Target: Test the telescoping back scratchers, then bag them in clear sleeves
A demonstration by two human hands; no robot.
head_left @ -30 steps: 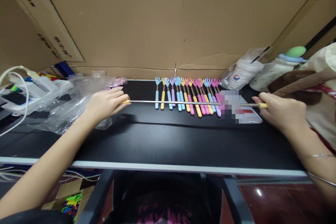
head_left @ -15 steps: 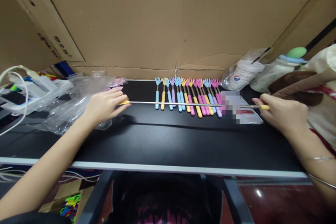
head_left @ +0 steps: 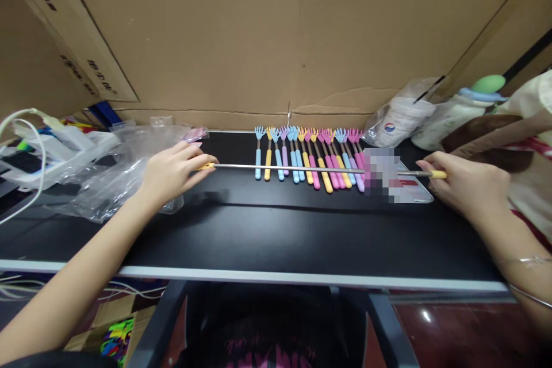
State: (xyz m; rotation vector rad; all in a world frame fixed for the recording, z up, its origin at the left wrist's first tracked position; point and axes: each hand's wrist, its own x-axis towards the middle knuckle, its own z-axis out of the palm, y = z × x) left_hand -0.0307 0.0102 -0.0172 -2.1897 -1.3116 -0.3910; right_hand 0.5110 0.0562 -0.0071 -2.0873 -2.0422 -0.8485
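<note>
A yellow telescopic back scratcher (head_left: 284, 168) is drawn out long and held level above the black table. My left hand (head_left: 175, 171) is closed on its yellow end at the left, covering most of that end. At the other end my right hand (head_left: 470, 181) grips the yellow handle. Behind and beneath the metal rod lies a row of several shorter back scratchers (head_left: 297, 164), blue, yellow, purple and pink, their claw heads towards the cardboard. A phone-like flat thing (head_left: 414, 191), partly blurred, lies under the rod near my right hand.
Clear plastic bags (head_left: 133, 155) lie on the left, beside a white power strip (head_left: 60, 155) with cables. A bagged white cup (head_left: 403, 121) and a bottle (head_left: 457, 115) stand at the back right. Cardboard (head_left: 276, 40) rises behind the table (head_left: 276, 241). Below left is a box (head_left: 140, 322).
My right hand has moved slightly to the right with the handle. The left hand has shifted a little right and up. The row of back scratchers has not moved.
</note>
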